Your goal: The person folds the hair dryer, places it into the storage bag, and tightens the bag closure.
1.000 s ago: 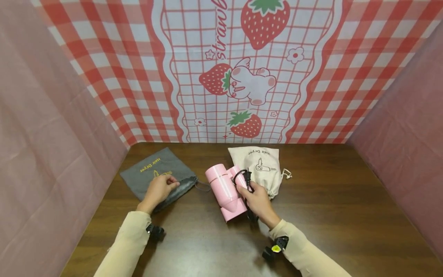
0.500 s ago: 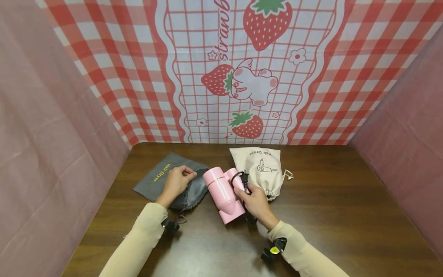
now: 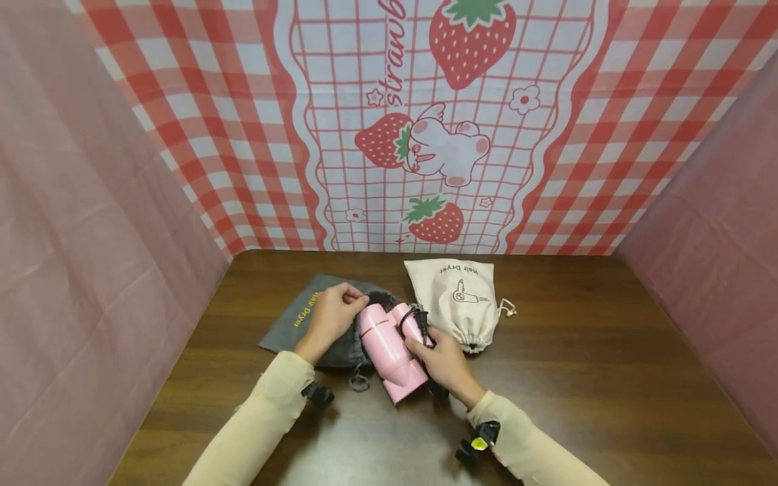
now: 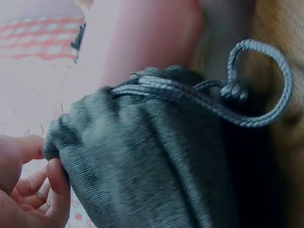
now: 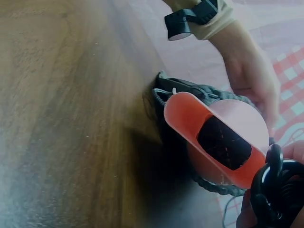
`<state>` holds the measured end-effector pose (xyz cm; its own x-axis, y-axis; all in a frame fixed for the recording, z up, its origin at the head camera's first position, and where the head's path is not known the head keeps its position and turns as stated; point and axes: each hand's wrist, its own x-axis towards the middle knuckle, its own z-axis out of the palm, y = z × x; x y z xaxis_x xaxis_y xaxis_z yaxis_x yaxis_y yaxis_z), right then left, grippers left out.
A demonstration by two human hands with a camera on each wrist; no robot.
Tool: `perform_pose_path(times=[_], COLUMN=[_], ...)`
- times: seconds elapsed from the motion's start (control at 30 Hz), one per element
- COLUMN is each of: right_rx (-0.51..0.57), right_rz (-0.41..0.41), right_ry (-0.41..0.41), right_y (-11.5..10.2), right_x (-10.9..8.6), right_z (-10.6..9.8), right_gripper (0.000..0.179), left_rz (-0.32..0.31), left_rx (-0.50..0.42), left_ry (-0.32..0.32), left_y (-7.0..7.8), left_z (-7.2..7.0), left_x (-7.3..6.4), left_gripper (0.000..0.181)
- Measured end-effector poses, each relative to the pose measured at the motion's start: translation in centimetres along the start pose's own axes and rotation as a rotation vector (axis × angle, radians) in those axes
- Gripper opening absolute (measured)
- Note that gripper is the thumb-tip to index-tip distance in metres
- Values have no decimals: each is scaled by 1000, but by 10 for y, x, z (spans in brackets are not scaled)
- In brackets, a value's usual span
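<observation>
A pink hair dryer (image 3: 389, 351) with a flat nozzle (image 5: 209, 137) is held by my right hand (image 3: 448, 361), whose fingers grip its folded handle and the bundled black cord (image 5: 280, 185). My left hand (image 3: 334, 314) pinches the mouth rim of a dark grey drawstring bag (image 4: 137, 156) between thumb and fingers. The dryer's rear end lies at the bag's opening, and in the right wrist view the bag's rim shows around the body behind the nozzle. How deep the dryer sits inside is hidden. A grey cord loop (image 4: 266, 85) hangs from the bag's mouth.
A cream drawstring bag (image 3: 458, 297) printed "Hair Dryer" lies on the brown wooden table (image 3: 583, 378), just beyond the right hand. A red checked strawberry cloth (image 3: 425, 135) hangs at the back, with pink cloths (image 3: 103, 223) on both sides.
My left hand has moved right, drawing the grey bag along and turning its mouth up to the dryer's rear end. The right hand and dryer have shifted slightly toward me.
</observation>
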<state>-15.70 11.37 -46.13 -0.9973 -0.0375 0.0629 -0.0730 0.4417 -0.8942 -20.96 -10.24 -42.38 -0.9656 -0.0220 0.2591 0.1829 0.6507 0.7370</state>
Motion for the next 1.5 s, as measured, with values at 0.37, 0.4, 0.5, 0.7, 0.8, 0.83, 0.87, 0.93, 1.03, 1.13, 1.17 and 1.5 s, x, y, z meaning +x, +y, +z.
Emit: perform_pose_path(times=[0.37,0.4,0.5,0.7,0.8,0.83,0.87,0.93,1.03,1.13,1.17,1.5], right_rx=[-52,-55,-69,-77,-73,-75,-73,-84,-99,-94,-90,-145], right_rz=[-64,-61,-56,-60,-59,-60,-63,-76,-81,-74,-72,-108], right_ry=[-57,-59,-61,-66,-67,-68,-69,-68,-72,-77,-75,-52], right_y=[2,2,2,2,2,2,2,1,2,2,2,-1], right_x=[-4,-4,-5,-7,-7,-7,-7,-6,-3,1,2,10], right_z=[2,2,3,4,4,5,5,6,8,11,12,18], right_gripper=[16,16,17,16,16,16,16,16,18,20,21,20], left_rz=[127,126,142,202,223,220,217,214,213,208,206,178], left_rx=[234,251,306,436,448,435,420,379,311,259,255,226], left_ry=[-187,-219,-297,-344,-300,-281,-261,-222,-198,-217,-222,-114], left_y=[14,15,15,13,13,14,15,18,23,26,27,33], left_z=[1,1,5,11,13,14,15,17,18,19,19,26], left_x=[11,12,13,13,13,13,13,13,10,6,5,9], left_gripper=[13,15,22,15,8,8,8,9,9,8,7,7])
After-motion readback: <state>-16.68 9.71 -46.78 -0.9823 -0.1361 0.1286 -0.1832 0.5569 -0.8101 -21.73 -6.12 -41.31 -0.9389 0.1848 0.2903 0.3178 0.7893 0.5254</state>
